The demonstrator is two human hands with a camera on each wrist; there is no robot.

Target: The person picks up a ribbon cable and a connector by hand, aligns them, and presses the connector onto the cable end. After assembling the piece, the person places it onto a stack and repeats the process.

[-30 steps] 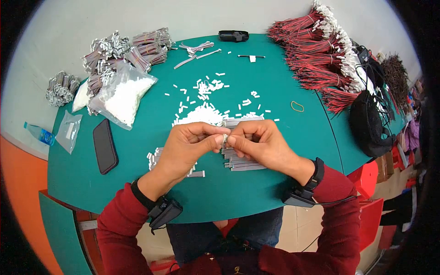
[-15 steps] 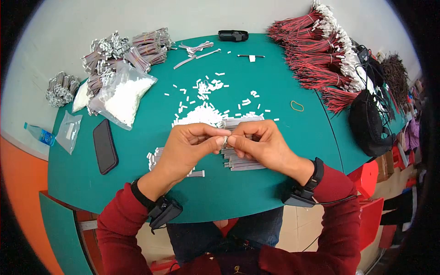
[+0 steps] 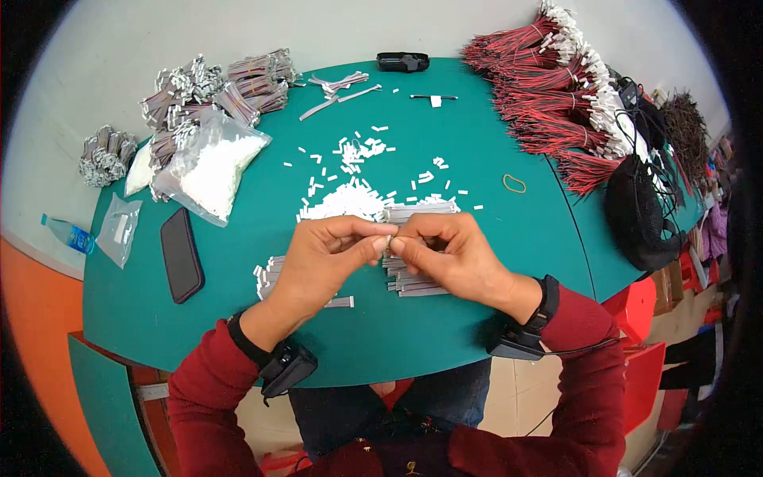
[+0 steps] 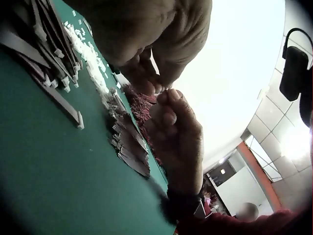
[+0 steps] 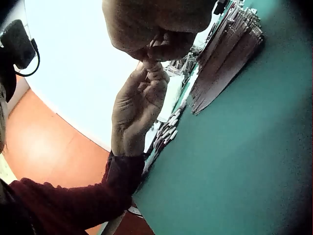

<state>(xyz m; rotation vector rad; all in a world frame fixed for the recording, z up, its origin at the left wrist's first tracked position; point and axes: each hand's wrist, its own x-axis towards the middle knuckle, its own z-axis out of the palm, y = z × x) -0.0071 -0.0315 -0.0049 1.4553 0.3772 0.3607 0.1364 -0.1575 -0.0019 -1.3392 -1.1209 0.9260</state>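
My left hand [image 3: 318, 250] and right hand [image 3: 457, 253] meet fingertip to fingertip over the middle of the table. Between them, thumbs and forefingers pinch a small whitish connector [image 3: 389, 242], mostly covered by the fingertips. Beneath the right hand lies a stack of flat grey ribbon cables [image 3: 417, 284] with small end connectors. More ribbon cables with white ends [image 3: 269, 274] spread out under the left hand and wrist. Just beyond the hands is a heap of small white connector pieces [image 3: 350, 200]. In the left wrist view, the right hand [image 4: 178, 132] faces the camera, thumb and fingertips together.
A phone [image 3: 183, 254] and a clear bag of white pieces [image 3: 218, 171] are on the left, before bundled grey cables [image 3: 258, 83]. Red-and-black wire bundles [image 3: 548, 95] pile up at the back right, near a black bag [image 3: 640, 211]. A rubber band [image 3: 515, 184] lies right of centre.
Both hands stay nearly in place, still pinching. The small connector between the fingertips has turned slightly and shows less than a second ago.
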